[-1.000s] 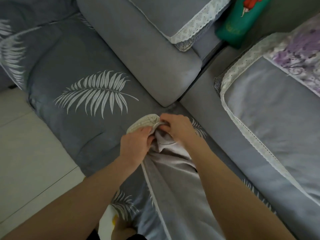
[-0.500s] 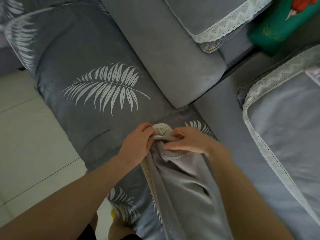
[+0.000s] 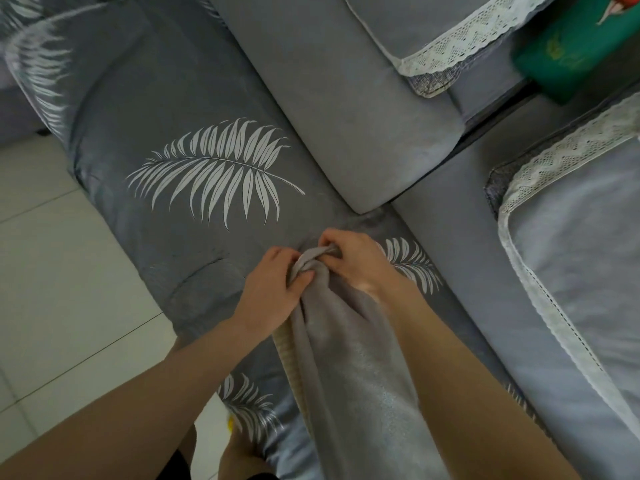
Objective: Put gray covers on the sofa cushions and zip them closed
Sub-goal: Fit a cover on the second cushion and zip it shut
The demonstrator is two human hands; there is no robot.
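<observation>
Both hands grip the bunched end of the gray cover: the left hand pinches the fabric from one side, the right hand curls over it from the other, just below the leaf print on the sofa seat. A pale strip of cushion shows beside the cover's left edge. If the corner stays bunched, the cover may sit twisted and the zip could snag.

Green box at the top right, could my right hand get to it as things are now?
Probably not right away: the right hand grips the gray cover, and the green box lies far off across the sofa.
</observation>
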